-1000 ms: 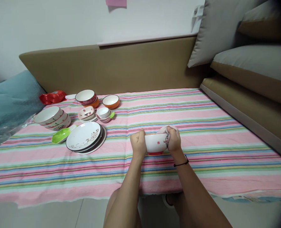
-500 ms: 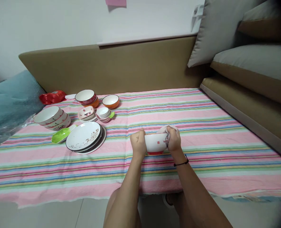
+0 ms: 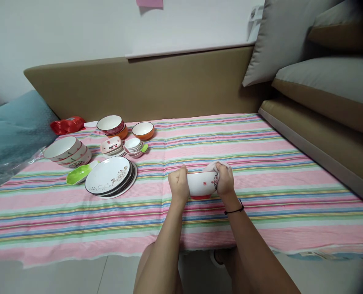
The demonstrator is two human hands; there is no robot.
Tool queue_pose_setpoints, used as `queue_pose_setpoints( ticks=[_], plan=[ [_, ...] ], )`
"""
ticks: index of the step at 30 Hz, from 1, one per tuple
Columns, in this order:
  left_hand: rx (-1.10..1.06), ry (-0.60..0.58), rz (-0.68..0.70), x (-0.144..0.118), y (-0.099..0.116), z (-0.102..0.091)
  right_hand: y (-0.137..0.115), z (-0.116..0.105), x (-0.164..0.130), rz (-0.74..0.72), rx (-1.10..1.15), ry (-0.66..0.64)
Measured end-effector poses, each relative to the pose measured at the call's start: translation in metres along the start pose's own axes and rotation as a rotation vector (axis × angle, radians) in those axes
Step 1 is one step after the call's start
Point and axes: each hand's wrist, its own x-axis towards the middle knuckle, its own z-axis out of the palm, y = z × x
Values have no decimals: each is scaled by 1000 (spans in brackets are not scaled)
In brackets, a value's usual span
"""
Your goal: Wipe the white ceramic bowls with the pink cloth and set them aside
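Gripping a white bowl (image 3: 201,183) with red base and marks at frame center: your left hand (image 3: 179,184) clamps its rim, right hand (image 3: 225,179) presses a cloth (image 3: 212,166) on it. Open striped cloth right; plates (image 3: 110,177) left.

Bowl (image 3: 201,183) interior hidden; fingers (image 3: 222,168) partly buried in cloth (image 3: 211,166).

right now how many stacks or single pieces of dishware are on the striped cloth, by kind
Bowls, stacked or single: 4, counting the white bowl gripped by the left hand and right hand, which also holds a cloth
Plate stacks: 1
Small dish stacks: 2
Green spoons: 1
Total: 8
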Motion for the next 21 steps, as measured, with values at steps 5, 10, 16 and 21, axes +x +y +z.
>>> queue_pose_setpoints(
  ticks=[5, 10, 16, 21],
  plan=[
    [2, 1, 6, -1, -1, 0, 0, 0, 0, -13, -16, -26],
    [4, -4, 3, 0, -1, 0, 1, -1, 1, -19, -24, -22],
    [15, -4, -20, 0, -1, 0, 0, 0, 0, -5, -13, -2],
    [11, -3, -22, 0, -1, -1, -1, 1, 0, -6, -25, 16]
  ],
)
